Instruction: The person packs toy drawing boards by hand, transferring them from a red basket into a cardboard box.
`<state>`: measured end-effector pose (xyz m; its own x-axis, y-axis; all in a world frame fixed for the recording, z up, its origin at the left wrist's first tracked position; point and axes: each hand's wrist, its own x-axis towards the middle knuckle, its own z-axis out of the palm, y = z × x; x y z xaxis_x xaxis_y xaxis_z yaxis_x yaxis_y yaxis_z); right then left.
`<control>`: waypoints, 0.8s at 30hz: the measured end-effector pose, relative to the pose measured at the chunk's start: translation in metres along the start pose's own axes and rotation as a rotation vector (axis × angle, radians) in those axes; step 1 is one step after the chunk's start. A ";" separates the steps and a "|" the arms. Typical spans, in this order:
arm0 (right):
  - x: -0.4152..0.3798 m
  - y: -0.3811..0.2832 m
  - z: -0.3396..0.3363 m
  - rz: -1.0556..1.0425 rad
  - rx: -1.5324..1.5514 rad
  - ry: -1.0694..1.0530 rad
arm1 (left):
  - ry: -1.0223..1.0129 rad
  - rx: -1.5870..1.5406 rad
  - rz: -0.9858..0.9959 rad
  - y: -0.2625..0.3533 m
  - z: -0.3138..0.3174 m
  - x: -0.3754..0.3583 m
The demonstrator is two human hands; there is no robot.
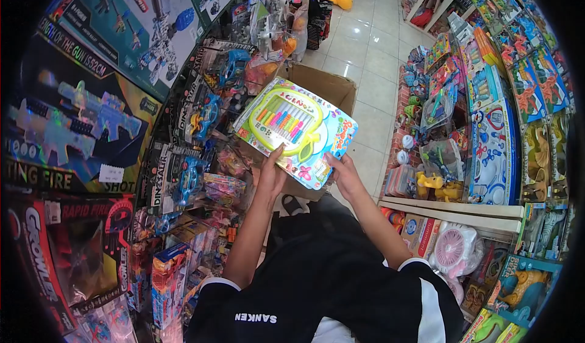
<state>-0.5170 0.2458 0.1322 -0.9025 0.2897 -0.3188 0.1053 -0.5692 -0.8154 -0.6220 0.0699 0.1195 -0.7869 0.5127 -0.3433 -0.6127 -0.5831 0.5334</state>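
Both hands grip a flat, colourful toy pack [294, 132] at the middle of the scene, above an open cardboard box [332, 87] that stands on the tiled floor [359, 50]. The left hand [272, 171] is closed on the pack's near edge, thumb on the front; the right hand [345, 175] is closed on its near right corner, thumb also on the front. The fingers behind the pack are mostly hidden. The pack is tilted, its printed face up, showing a lime-green frame around a row of coloured sticks. On the left, boxed toy guns [79, 123] stand beside hanging packets of blue toys [210, 117]. On the right, a shelf edge [457, 212] runs below more packaged toys, with a pink fan [452, 245] in clear wrapping nearer the person.
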 end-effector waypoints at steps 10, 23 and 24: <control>0.074 -0.069 -0.062 0.005 -0.015 0.023 | -0.029 -0.194 0.180 0.049 0.001 0.028; 0.204 -0.158 -0.122 0.169 -0.751 -0.376 | 0.071 0.903 -0.109 0.056 0.026 0.086; 0.211 -0.158 -0.115 0.089 -0.776 -0.293 | 0.086 0.806 -0.043 0.049 0.027 0.090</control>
<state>-0.6758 0.4856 0.1382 -0.9380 -0.0038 -0.3467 0.3426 0.1426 -0.9286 -0.7212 0.1050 0.1357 -0.7870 0.4547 -0.4171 -0.4271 0.0863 0.9001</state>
